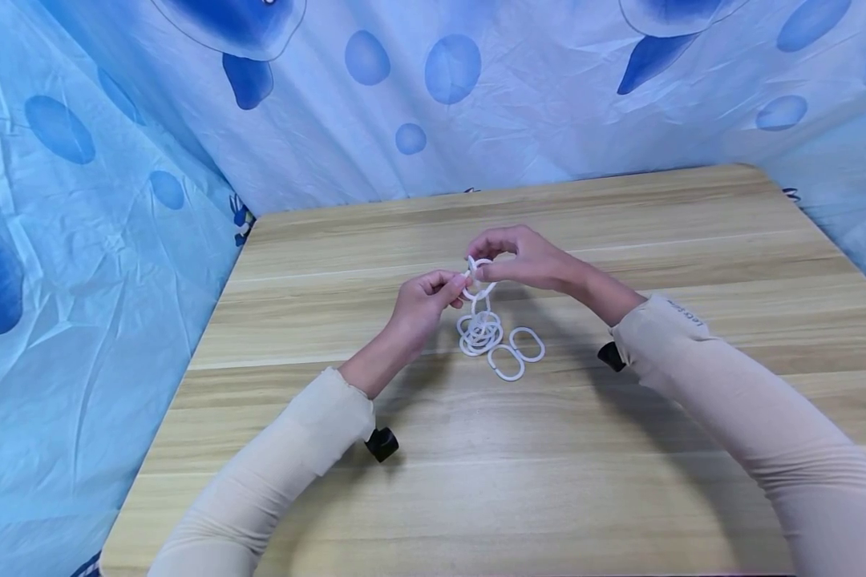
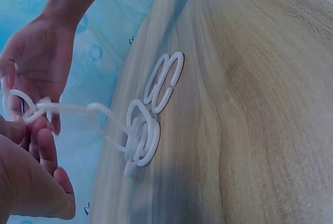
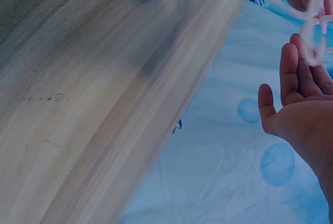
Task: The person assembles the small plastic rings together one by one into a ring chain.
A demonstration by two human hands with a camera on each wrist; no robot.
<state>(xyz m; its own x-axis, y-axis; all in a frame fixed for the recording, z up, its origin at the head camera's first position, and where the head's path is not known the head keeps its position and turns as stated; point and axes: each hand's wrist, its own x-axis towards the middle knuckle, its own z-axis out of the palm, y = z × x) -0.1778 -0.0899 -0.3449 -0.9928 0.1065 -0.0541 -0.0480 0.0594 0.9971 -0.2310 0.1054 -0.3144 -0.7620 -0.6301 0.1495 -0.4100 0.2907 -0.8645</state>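
Over the wooden table, my left hand (image 1: 420,308) pinches a white plastic oval link (image 1: 467,292) between thumb and fingers. Just right of it, my right hand (image 1: 530,256) holds another white link (image 2: 14,93) by thumb and fingertips, and the two links meet between the hands. From there a short chain hangs to a small pile of white links (image 1: 480,332) on the tabletop; in the left wrist view a hanging link (image 2: 104,110) slants into that pile. Two links (image 1: 508,379) lie side by side, right of the pile. Fingers partly hide the contact between the held links.
The wooden table (image 1: 534,481) stretches around the hands, its far edge against a blue patterned curtain (image 1: 317,152). Black wrist-worn devices (image 1: 382,444) stick out below both sleeves, close above the tabletop.
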